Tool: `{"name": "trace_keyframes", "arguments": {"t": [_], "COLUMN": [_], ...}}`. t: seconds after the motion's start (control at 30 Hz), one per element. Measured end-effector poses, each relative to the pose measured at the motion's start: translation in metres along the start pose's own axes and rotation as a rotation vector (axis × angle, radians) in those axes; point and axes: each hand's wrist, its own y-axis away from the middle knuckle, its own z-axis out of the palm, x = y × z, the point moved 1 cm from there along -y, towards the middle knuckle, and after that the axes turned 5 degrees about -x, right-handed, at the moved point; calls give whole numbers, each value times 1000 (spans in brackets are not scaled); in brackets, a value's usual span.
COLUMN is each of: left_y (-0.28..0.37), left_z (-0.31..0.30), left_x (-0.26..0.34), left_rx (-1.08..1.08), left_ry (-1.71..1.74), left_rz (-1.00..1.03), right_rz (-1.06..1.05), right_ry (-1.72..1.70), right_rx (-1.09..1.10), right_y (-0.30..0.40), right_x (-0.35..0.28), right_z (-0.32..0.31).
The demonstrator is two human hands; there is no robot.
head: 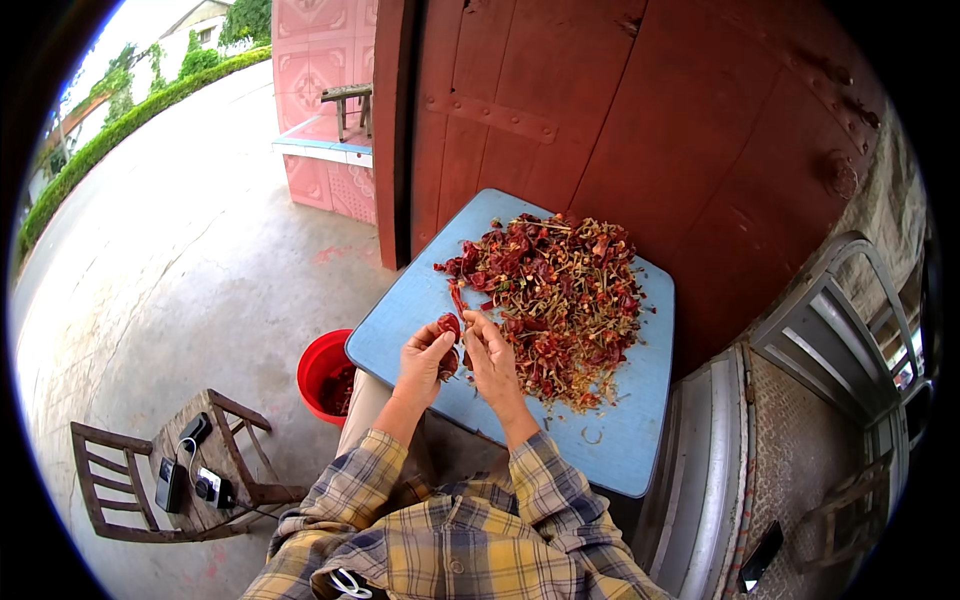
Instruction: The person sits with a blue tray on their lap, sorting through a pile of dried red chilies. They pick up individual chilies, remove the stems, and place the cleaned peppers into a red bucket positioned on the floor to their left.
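My left hand (420, 366) pinches a dark red dried chili pepper (449, 325) between thumb and fingers, and another dark red piece shows just below it. Close beside it on the right, the fingertips of my right hand (492, 363) are closed on a narrow red chili piece (457, 297) that points away from me. Both hands are over the near left part of a light blue tabletop (409, 315). A broad heap of dried chili pieces, stems and seeds (562, 285) lies just beyond and right of my right hand.
A red plastic bucket (309, 379) with dark red pieces inside stands on the floor left of the table. Small electronic devices rest on a wooden chair (180, 450) at lower left. A red wooden door (570, 97) borders the table's far side. A grey metal chair (832, 322) stands right.
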Motion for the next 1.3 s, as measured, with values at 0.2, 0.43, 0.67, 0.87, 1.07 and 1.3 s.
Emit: {"name": "trace_keyframes", "arguments": {"t": [0.2,0.43,0.67,0.87,1.07,1.3], "left_y": [-3,-1,7,-11,-32,-40], "left_z": [-55,-128,-183,-213,-244,-278], "left_x": [30,60,67,69,66,49], "left_rx": [137,281,467,586,627,644], "left_ry": [57,145,0,-147,-294,-535], "left_rz": [144,262,330,391,423,384], "right_rz": [-135,-267,-327,-272,-260,-240], "right_ry": [262,577,657,659,637,584], "right_rx": [42,73,68,35,28,23], "right_y": [15,29,34,38,36,34], "right_x": [19,17,24,22,23,18], "right_z": [-1,-5,-3,-4,-4,-7]}}
